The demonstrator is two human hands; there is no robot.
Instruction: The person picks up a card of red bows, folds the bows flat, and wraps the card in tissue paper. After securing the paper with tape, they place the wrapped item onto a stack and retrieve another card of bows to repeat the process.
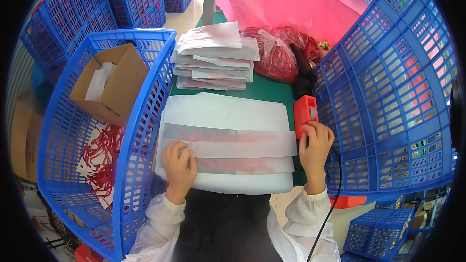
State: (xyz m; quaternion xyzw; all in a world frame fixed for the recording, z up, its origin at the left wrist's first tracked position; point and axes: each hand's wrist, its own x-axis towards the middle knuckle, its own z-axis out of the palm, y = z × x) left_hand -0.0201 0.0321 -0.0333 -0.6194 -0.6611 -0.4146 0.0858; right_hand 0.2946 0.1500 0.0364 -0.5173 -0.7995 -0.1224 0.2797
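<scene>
A stack of white sheets (223,109) lies before me on the green table. Across it rests a long translucent packet (242,144) with reddish contents, and a second packet (252,166) shows below it. My left hand (178,165) lies at the left end of the packets, its fingers curled with the tips on the packet; what is between them, if anything, is hidden. At the right, my right hand (315,145) has its fingertips at the lower end of the red tape dispenser (302,111), thumb and fingers slightly apart, near the packet's right end.
Folded white packets (213,60) are piled behind the sheets. Beside them sits a bag of red items (276,58). A blue basket (131,165) at the left holds a cardboard box (133,75) and red-stringed cards (99,157). Another blue basket (374,92) leans at the right.
</scene>
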